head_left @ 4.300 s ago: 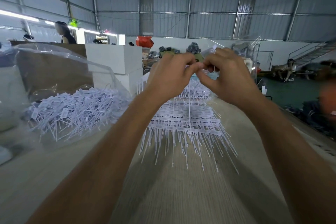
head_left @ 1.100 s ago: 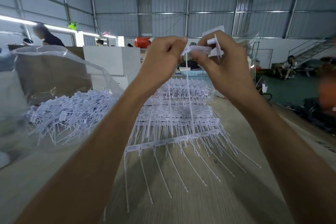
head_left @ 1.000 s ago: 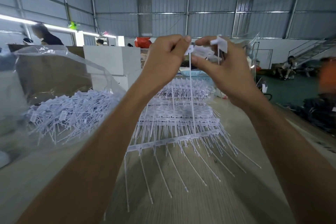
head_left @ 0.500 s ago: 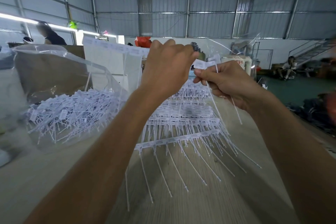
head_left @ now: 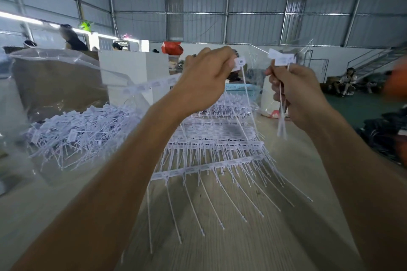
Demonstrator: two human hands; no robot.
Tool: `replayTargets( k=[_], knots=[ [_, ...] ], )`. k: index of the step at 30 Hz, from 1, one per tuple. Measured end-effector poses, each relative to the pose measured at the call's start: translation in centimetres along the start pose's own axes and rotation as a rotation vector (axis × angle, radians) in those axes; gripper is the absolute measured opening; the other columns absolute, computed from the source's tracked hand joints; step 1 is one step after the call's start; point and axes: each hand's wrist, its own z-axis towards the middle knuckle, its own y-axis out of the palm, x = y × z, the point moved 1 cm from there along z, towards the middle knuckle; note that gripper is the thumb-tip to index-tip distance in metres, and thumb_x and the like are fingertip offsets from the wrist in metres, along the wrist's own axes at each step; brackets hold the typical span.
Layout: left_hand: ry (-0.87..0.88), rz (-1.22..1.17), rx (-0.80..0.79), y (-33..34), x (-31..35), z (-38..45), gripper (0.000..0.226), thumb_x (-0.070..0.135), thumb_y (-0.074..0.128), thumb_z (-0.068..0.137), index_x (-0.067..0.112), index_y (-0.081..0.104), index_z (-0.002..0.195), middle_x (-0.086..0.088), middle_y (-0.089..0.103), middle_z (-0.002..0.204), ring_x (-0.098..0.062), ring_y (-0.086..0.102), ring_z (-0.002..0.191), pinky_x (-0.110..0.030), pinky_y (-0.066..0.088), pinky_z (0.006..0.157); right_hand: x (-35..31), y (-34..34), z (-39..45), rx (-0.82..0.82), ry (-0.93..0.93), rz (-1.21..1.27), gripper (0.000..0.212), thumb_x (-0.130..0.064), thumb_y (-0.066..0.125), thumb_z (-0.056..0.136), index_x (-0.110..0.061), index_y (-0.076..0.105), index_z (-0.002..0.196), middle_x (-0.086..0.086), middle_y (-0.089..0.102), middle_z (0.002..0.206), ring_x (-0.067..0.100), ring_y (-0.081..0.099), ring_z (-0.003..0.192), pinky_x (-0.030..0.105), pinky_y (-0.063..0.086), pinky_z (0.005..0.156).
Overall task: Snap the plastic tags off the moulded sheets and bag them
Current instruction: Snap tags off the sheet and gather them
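Both hands are raised over a stack of white moulded tag sheets [head_left: 211, 145] lying on the wooden table. My left hand [head_left: 204, 81] grips one lifted strip of tags [head_left: 152, 84]; its end tag sticks out past the thumb and the strip trails off to the left. My right hand [head_left: 293, 94] holds a small bunch of snapped-off tags [head_left: 280, 59], heads above the fist and thin tails hanging below. A clear plastic bag [head_left: 72, 86] at the left holds a heap of loose white tags [head_left: 81, 130].
A brown cardboard box [head_left: 55, 81] stands behind the bag and a white box [head_left: 132, 66] beside it. A blue basket [head_left: 240, 89] and another clear bag [head_left: 259, 68] lie beyond the sheets. The table edge runs along the right. People are in the hall behind.
My hands have pulled apart. The right hand has moved right with the separated tags, and the left keeps the strip, which now trails lower to the left.
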Motion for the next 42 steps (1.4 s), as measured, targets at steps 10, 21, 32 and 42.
replayTargets(
  k=[10, 21, 32, 42],
  knots=[
    [0.004, -0.139, -0.059, 0.2, -0.2, -0.2, 0.023, 0.005, 0.041, 0.106, 0.003, 0.062, 0.113, -0.012, 0.068, 0.088, -0.011, 0.05, 0.067, -0.024, 0.037, 0.063, -2.5, 2.1, -1.2, -0.156, -0.251, -0.215, 0.03, -0.027, 0.045, 0.108, -0.017, 0.063, 0.086, -0.007, 0.061, 0.064, 0.009, 0.056, 0.057, 0.028, 0.053, 0.056],
    [-0.014, -0.26, 0.164, -0.2, -1.3, 0.1, 0.016, 0.019, 0.071, 0.092, 0.016, 0.057, 0.099, 0.003, 0.069, 0.088, -0.007, 0.066, 0.078, -0.035, 0.058, 0.073, -2.6, 3.0, -2.4, -0.319, -0.445, -0.317, 0.013, -0.028, 0.065, 0.098, -0.029, 0.07, 0.086, -0.004, 0.058, 0.068, 0.001, 0.044, 0.049, 0.014, 0.033, 0.045],
    [-0.264, -0.439, 0.19, -0.4, -0.7, 0.3, 0.05, 0.029, 0.051, 0.105, -0.004, 0.049, 0.067, -0.012, 0.045, 0.061, -0.023, 0.046, 0.057, -0.032, 0.041, 0.06, -2.4, 4.4, -2.6, -0.314, -0.373, -0.216, 0.022, -0.03, 0.047, 0.108, -0.025, 0.058, 0.089, -0.019, 0.049, 0.057, 0.002, 0.043, 0.054, 0.018, 0.036, 0.05],
    [-0.492, -0.774, 0.034, -0.8, -1.2, 0.4, 0.062, 0.026, 0.056, 0.102, 0.019, 0.055, 0.04, 0.005, 0.039, 0.047, -0.01, 0.033, 0.04, -0.023, 0.027, 0.047, -3.0, 4.3, -3.5, 0.073, -0.981, -0.975, 0.015, -0.008, 0.051, 0.096, -0.007, 0.063, 0.104, 0.01, 0.06, 0.073, 0.029, 0.049, 0.063, 0.037, 0.038, 0.053]
  ],
)
